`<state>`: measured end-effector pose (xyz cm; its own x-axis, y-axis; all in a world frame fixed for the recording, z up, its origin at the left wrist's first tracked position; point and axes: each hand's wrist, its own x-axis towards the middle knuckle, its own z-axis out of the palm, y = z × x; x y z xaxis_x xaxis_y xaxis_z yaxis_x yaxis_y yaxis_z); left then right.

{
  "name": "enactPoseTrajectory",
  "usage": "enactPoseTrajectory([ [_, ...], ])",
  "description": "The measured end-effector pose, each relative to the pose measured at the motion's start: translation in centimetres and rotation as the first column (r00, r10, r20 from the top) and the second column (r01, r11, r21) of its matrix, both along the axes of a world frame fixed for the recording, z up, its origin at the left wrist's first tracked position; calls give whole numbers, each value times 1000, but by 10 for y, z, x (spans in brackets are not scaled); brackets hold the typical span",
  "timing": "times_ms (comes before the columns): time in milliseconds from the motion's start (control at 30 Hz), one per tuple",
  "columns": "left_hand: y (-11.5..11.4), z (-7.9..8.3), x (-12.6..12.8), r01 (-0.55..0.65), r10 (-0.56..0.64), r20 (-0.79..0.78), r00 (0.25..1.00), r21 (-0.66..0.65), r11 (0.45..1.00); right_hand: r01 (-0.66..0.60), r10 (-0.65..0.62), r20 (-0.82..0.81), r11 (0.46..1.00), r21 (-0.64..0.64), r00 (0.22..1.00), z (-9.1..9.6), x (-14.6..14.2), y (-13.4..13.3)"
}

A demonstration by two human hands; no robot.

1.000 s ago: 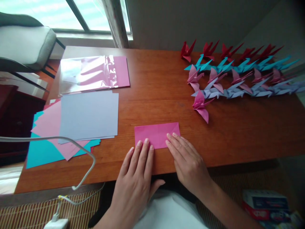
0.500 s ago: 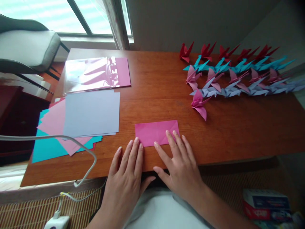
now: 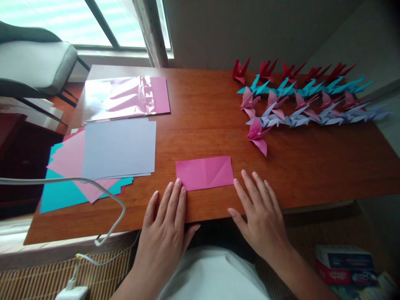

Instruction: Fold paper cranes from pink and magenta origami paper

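A bright pink sheet of origami paper (image 3: 204, 173), folded into a rectangle with crease lines across it, lies flat near the table's front edge. My left hand (image 3: 165, 227) rests flat with its fingers out, the fingertips touching the paper's lower left corner. Beside the lower right corner, my right hand (image 3: 259, 214) lies with fingers spread and nothing in it; its index fingertip is at or just touching the corner. A finished pink paper crane (image 3: 258, 136) stands farther back on the right.
Rows of red (image 3: 240, 71), turquoise (image 3: 254, 86), light pink (image 3: 249, 103) and lavender cranes (image 3: 270, 119) fill the back right. Lavender sheets (image 3: 120, 148) overlap pink and turquoise sheets (image 3: 62, 196) at left, behind a white cable (image 3: 120, 204). A plastic-wrapped paper pack (image 3: 161, 96) lies behind them.
My right hand has slid rightward along the folded paper and off its right end, uncovering the creases there. My left hand stays at the lower left corner.
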<state>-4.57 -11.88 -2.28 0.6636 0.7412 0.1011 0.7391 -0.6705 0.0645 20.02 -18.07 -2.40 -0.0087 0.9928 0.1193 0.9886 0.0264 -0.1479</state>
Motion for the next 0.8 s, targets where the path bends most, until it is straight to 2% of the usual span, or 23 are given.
enactPoseTrajectory([
  [167,1,-2,-1,8,-8,1,1000,14,1000,-2,7,-58,996,88,998,2,-1,9],
  [300,1,-2,-2,-2,1,4,1000,9,1000,15,12,-165,987,160,986,3,7,29],
  [533,1,-2,-1,-5,5,26,1000,-5,1000,-61,109,-326,986,152,939,0,6,83],
  [600,1,-1,0,-13,13,51,999,-11,1000,-50,105,-355,986,160,929,-2,4,95],
  [800,1,-2,0,-33,37,96,995,-38,999,-84,150,-426,982,171,892,1,1,112],
])
